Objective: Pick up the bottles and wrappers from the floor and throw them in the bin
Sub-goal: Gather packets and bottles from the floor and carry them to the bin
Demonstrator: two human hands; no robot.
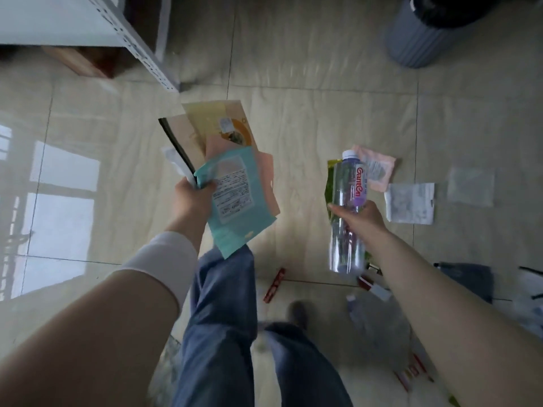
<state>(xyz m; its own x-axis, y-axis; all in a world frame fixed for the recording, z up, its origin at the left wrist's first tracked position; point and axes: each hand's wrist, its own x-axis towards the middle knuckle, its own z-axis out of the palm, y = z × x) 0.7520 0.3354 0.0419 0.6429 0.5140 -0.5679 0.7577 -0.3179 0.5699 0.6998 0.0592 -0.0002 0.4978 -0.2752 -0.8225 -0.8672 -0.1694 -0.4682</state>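
My left hand point(192, 198) grips a fanned bunch of wrappers point(232, 183): a teal pouch in front, beige, yellow and pink ones behind. My right hand point(360, 220) holds a clear plastic bottle point(348, 212) with a purple label, together with a green wrapper point(330, 186) behind it. On the floor beyond lie a pink wrapper point(379, 171), a white wrapper point(410, 202) and a clear one point(470, 186). The grey ribbed bin point(423, 36) with a black liner stands at the top right. Red wrappers point(274, 284) and another bottle point(357, 308) lie near my feet.
A white metal shelf frame point(141, 45) and a brown wooden box point(85, 61) stand at the top left. A dark bag point(467, 279) lies at the right edge. My legs in blue jeans point(223, 318) fill the lower middle. The tiled floor is glossy.
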